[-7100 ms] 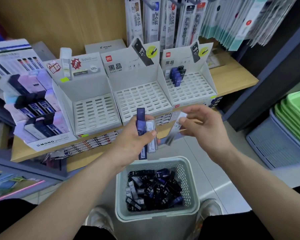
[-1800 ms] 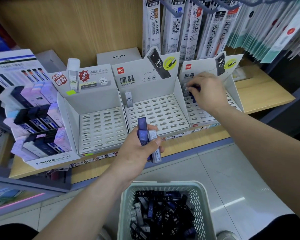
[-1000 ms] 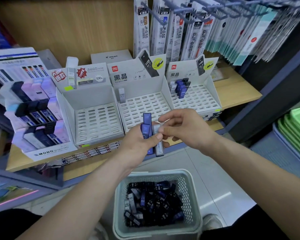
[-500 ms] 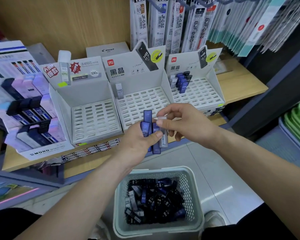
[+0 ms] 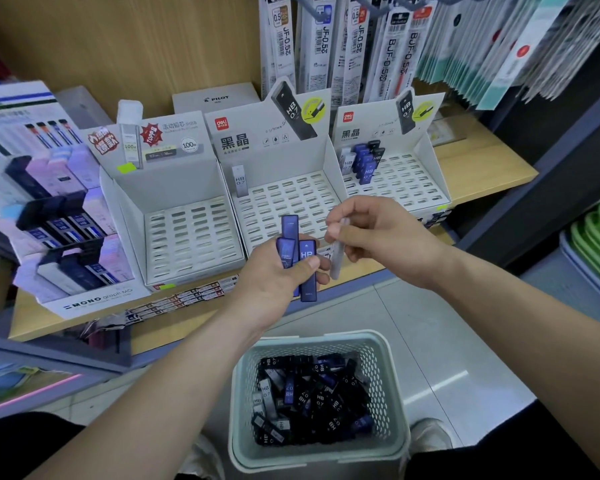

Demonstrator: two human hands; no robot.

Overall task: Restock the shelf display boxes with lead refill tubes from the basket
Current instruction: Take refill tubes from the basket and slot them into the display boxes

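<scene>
a wood-grain back panel (image 5: pixel 118 46) rises behind a light wooden shelf (image 5: pixel 482 168), above glossy pale floor tiles (image 5: pixel 430 362).

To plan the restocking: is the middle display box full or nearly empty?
Nearly empty. The middle display box holds one grey HB tube, upright at its back left corner; the other slots in view are bare.

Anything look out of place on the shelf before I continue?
Nothing spilled or damaged. Only the flat packets lie slanted along the shelf edge below the left box, some seemingly overhanging.
</scene>
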